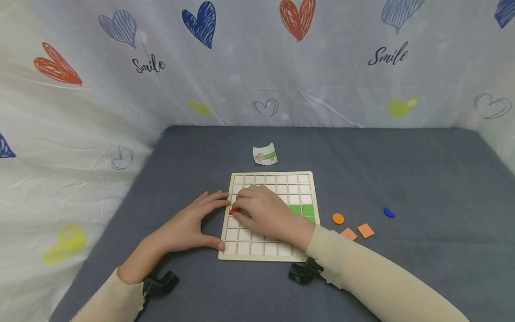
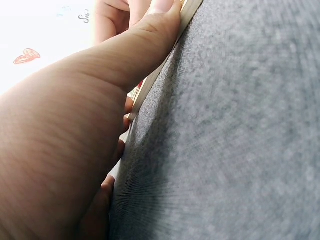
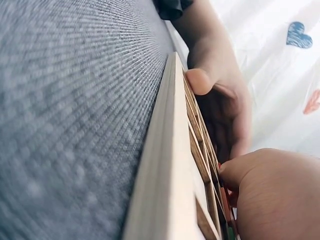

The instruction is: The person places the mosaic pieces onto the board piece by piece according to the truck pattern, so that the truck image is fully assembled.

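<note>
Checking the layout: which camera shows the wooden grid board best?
Head view: most of the wooden grid board shows from above, the right hand covering part. Left wrist: only slivers of its edge. Right wrist: its side and some cells, at a slant.

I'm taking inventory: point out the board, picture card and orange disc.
Board (image 1: pixel 257 258): head view, near rim.
Picture card (image 1: pixel 265 154): head view, middle of printed face.
Orange disc (image 1: pixel 338 218): head view, middle of top face.

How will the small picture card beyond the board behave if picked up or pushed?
The picture card is probably floppy: its edges look bowed, like thin paper. It likely weighs little, being small beside the board. Pushed, it may drag or buckle on the woven-looking table surface.
</note>
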A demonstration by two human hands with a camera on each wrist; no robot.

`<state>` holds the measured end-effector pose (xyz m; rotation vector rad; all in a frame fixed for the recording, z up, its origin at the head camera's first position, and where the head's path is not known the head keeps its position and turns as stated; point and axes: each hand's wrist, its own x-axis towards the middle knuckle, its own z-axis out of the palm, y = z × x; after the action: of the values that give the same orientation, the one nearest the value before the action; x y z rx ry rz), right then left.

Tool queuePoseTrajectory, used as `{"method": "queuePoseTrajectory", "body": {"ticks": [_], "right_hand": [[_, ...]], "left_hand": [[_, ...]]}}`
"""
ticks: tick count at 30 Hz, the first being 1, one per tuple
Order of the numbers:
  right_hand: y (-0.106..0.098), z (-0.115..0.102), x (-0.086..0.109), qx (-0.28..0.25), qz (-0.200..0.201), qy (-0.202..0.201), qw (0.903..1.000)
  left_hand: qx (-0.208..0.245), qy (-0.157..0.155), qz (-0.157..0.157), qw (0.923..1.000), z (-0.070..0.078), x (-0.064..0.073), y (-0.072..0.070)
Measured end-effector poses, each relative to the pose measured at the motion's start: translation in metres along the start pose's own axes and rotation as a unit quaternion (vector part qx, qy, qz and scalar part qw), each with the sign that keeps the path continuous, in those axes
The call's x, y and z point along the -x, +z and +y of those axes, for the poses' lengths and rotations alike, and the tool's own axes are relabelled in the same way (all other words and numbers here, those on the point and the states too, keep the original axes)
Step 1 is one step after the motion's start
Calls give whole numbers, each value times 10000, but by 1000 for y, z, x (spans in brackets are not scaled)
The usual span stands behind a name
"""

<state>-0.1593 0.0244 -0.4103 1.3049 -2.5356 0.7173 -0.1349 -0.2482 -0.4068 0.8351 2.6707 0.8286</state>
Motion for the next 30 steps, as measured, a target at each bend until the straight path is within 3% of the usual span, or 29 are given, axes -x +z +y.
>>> {"method": "queuePoseTrajectory", "body": {"ticks": [10, 18, 30], "right_hand": [[-1, 1, 5, -80, 79, -100, 9999], [-11, 2, 21, 248, 497, -410, 9976], [-39, 7, 54, 472, 598, -187, 9969]], "left_hand": [[36, -18, -18, 10000, 0, 0, 0], [26, -45, -19, 10000, 1, -2, 0], [-21, -70, 26, 10000, 1, -2, 3]]}}
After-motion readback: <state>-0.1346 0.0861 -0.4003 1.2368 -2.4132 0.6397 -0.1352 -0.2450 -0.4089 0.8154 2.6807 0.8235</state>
